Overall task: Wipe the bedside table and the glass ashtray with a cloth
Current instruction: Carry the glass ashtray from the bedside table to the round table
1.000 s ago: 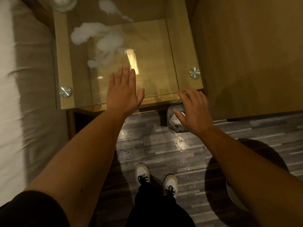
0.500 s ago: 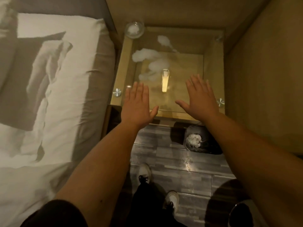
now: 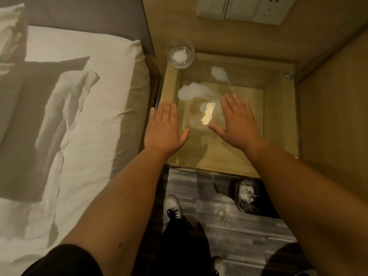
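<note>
To the left of the left hand (image 3: 164, 129), a bed (image 3: 65, 120) with white sheets is seen, its edge running just beside the bedside table (image 3: 278, 120). The table, topped with glass, is spread beneath and beyond both hands, and white smears (image 3: 191, 91) are seen on the glass just past the fingertips. Behind the right hand (image 3: 238, 123), near the wrist, a dark bin (image 3: 253, 198) with crumpled white paper is stood on the grey floor (image 3: 229, 228). Far beyond both hands, a white switch and socket panel (image 3: 247, 8) is mounted on the wall. The glass ashtray (image 3: 179, 54) is placed on the table's far corner, beyond the left hand, with something white inside it. Both hands are held flat, palms down, fingers straight and together, nothing grasped; whether the glass is touched cannot be told. A bright reflection (image 3: 208, 115) is caught on the glass between the two hands.
</note>
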The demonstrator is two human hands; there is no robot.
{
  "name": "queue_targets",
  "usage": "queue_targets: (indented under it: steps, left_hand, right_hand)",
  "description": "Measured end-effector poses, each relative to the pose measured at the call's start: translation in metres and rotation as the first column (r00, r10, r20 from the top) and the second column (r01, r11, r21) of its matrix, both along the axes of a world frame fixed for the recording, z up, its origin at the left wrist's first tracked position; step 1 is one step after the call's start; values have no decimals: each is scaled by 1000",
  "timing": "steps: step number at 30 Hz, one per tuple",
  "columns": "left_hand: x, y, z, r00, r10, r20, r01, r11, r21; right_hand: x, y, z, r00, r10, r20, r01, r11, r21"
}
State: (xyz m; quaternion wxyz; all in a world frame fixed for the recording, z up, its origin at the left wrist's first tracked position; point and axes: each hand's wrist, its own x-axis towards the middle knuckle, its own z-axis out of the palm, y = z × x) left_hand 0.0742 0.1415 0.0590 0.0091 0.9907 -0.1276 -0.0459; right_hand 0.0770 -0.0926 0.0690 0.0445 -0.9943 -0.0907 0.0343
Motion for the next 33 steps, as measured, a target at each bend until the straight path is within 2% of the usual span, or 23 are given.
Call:
queue_targets:
  steps: [6,10,24,33]
  left_hand:
    - [67,15,-7,998,-56,-20,54,996,-75]
    - [108,15,-15,998,-67,-20,64,990,-122]
    - [231,17,-73,999,45,3,-45,991,-126]
    - [271,13,-88,998,36,-47,-50,936,-347]
  right_hand:
    - [62,16,-9,998,-61,-14,62,997,49]
    - [106,23,-19,999,-35,-13,36,996,76]
    - [241,33,-82,996,47,-71,-34,984,176]
    - [277,41,-101,998,41,-45,-26,954,299]
